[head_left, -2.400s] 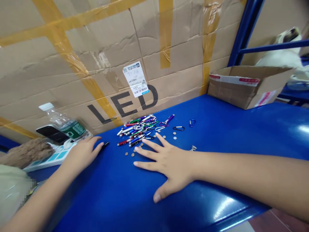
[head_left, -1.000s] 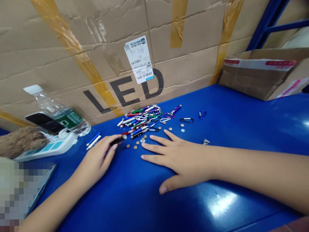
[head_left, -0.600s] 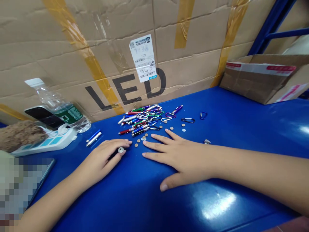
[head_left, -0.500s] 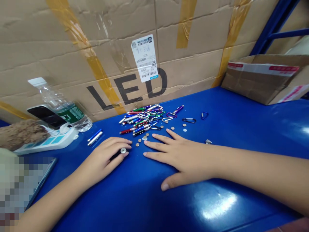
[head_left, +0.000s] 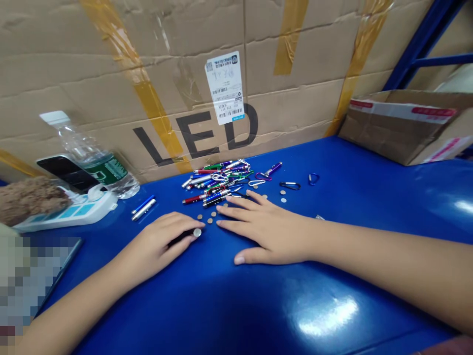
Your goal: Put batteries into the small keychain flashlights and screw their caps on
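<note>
1. My left hand (head_left: 157,244) lies on the blue tabletop (head_left: 332,276), its fingers curled around a small black flashlight (head_left: 185,235) whose silver end pokes out by my fingertips.
2. My right hand (head_left: 269,229) rests flat on the tabletop, fingers spread and holding nothing, fingertips near a few small round batteries (head_left: 207,218).
3. The pile of coloured flashlights (head_left: 216,180) lies just beyond my right fingertips, in front of the big cardboard box (head_left: 111,74) marked LED.
4. Loose clips (head_left: 290,185) lie to the right of the pile.
5. Two pens (head_left: 143,207) sit left of my left hand, near a water bottle (head_left: 92,158) and a phone (head_left: 64,170).
6. A smaller open box (head_left: 402,123) stands at the far right.
</note>
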Demonstrator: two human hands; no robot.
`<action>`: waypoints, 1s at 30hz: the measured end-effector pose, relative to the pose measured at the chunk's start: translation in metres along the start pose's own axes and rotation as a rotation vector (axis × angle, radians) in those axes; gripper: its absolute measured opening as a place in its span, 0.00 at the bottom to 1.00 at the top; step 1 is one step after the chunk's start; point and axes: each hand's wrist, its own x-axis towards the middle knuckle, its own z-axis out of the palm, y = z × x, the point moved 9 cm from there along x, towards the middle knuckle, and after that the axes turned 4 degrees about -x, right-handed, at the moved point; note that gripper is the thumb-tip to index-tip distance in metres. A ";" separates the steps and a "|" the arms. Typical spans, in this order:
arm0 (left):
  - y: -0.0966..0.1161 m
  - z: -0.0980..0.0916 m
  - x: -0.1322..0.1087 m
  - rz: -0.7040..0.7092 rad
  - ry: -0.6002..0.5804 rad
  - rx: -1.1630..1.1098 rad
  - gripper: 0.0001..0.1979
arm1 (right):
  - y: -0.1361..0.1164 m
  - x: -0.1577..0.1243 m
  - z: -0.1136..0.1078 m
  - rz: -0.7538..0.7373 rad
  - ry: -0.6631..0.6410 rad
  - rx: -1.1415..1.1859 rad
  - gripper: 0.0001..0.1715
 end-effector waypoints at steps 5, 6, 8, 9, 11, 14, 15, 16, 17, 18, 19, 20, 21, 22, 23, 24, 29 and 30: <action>0.000 0.002 0.000 -0.003 -0.025 -0.005 0.13 | 0.000 0.001 -0.004 0.004 0.030 -0.004 0.21; 0.000 0.003 0.000 0.000 -0.031 -0.007 0.13 | 0.001 0.001 -0.005 0.005 0.043 0.000 0.18; 0.002 0.003 0.000 0.013 -0.040 -0.014 0.13 | 0.003 0.001 -0.006 -0.002 0.067 0.016 0.18; 0.002 0.003 0.000 0.019 -0.044 -0.018 0.12 | 0.005 0.001 -0.005 -0.005 0.077 0.026 0.18; 0.003 0.003 -0.001 0.027 -0.049 -0.026 0.12 | 0.009 0.001 -0.005 0.005 0.093 0.055 0.17; 0.003 0.004 -0.001 0.030 -0.050 -0.037 0.12 | 0.016 0.001 -0.008 0.057 0.139 0.141 0.15; 0.004 0.004 -0.001 0.026 -0.050 -0.041 0.12 | 0.017 0.001 -0.010 0.075 0.160 0.183 0.14; 0.005 0.005 -0.001 0.022 -0.050 -0.045 0.12 | 0.017 0.001 -0.013 0.092 0.184 0.232 0.13; 0.007 0.006 0.000 0.014 -0.049 -0.050 0.12 | 0.016 0.001 -0.015 0.106 0.210 0.285 0.13; 0.009 0.007 0.000 0.007 -0.049 -0.057 0.12 | 0.014 0.002 -0.019 0.117 0.237 0.339 0.13; 0.012 0.008 0.001 0.001 -0.047 -0.065 0.12 | 0.012 0.002 -0.022 0.128 0.265 0.390 0.13; 0.015 0.008 0.002 0.000 -0.044 -0.076 0.12 | 0.009 0.002 -0.025 0.138 0.297 0.433 0.14; 0.020 0.009 0.003 0.005 -0.039 -0.089 0.12 | 0.007 0.002 -0.028 0.146 0.327 0.466 0.14; 0.025 0.010 0.004 0.015 -0.032 -0.102 0.12 | 0.004 0.002 -0.030 0.147 0.353 0.488 0.14; 0.029 0.010 0.005 0.029 -0.024 -0.115 0.12 | 0.000 0.002 -0.032 0.139 0.374 0.502 0.14; 0.033 0.010 0.006 0.041 -0.017 -0.125 0.12 | -0.003 0.002 -0.034 0.124 0.391 0.510 0.13; 0.043 0.008 0.009 0.048 0.018 -0.158 0.10 | -0.012 0.001 -0.036 0.049 0.443 0.521 0.09; 0.043 0.008 0.010 0.047 0.022 -0.164 0.10 | -0.013 0.001 -0.036 0.041 0.444 0.523 0.09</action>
